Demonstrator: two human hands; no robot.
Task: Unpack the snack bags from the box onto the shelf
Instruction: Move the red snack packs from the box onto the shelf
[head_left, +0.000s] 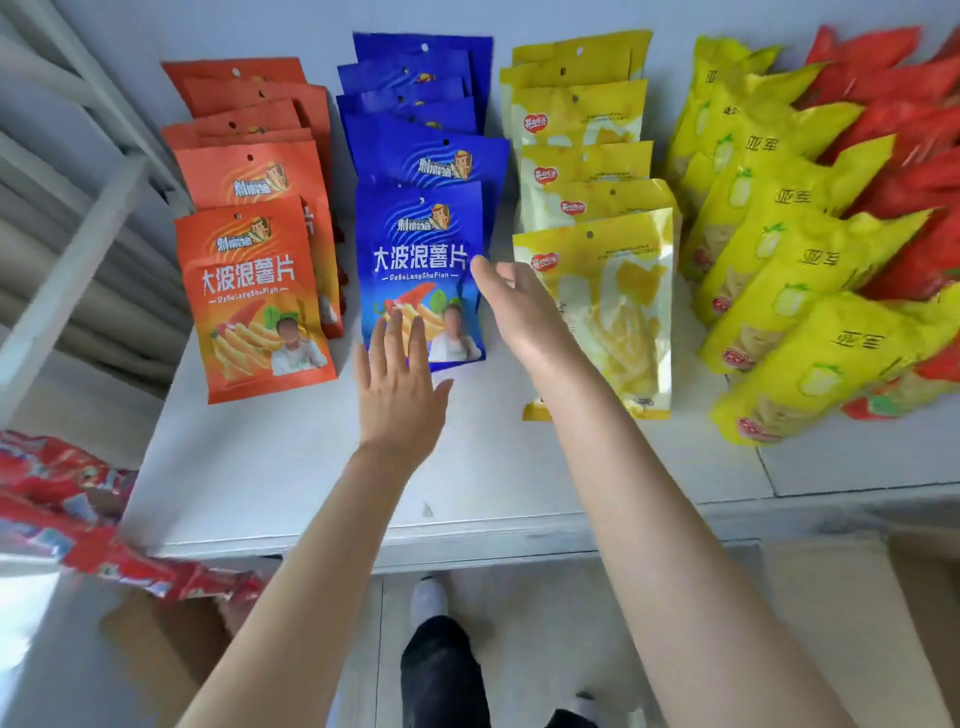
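**A:** What is going on at the flat white shelf board (291, 467)?

**B:** The person is settling the front glossy blue foil crisp bag (421, 249). It is lying on the shelf at the head of its blue row and overlapping the bag behind. It is sitting between the row of orange foil bags (249, 171) and the row of pale yellow window bags (587, 119).

**A:** And the hands?

**B:** The left hand (400, 400) is lying flat, its grip apart, with straight fingertips touching the bag's lower edge. The right hand (519, 306) is reaching to the bag's right edge. Its thumb is hidden, so I cannot tell whether that grip is pinching.

**A:** How should the step be done well?

**B:** I would be nudging with flat fingers and squaring the bottom edge against the orange front bag. I would be pressing lightly, because slick foil is probably sliding easily and could be dragging the row behind.

**A:** Any containers?

**B:** A brown cardboard box (150, 644) is showing, blurred, below the shelf's left end. Shiny red-and-blue packs (67, 499) are lying just above it. I cannot tell whether they are sitting inside.
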